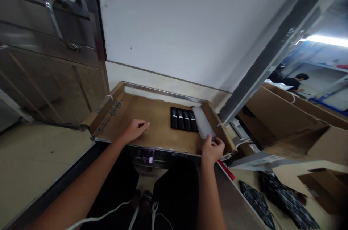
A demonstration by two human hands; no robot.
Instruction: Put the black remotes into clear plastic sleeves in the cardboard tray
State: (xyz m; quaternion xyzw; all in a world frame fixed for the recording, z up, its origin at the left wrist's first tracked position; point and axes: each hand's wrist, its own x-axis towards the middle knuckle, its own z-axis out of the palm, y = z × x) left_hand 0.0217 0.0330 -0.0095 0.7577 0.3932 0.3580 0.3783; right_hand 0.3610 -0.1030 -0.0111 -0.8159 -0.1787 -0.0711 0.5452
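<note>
Above the brown cardboard lining of a shallow tray (157,137), my left hand (133,131) is loosely closed, thumb and forefinger together, with nothing showing between them. On the tray's right side lies a long, whitish translucent plastic strip (202,121), perhaps a stack of thin sleeves. My right hand (212,149) pinches its near end between thumb and fingers. Just left of the strip, several slim black devices (180,118), each with a small white label, lie side by side in a row.
A white wall (168,30) rises behind the tray, and a metal door with a handle (58,23) stands at the left. To the right are an open cardboard box (293,121) and dark patterned bags (282,197). A person (295,82) works in the far room. White cords (108,215) hang over my lap.
</note>
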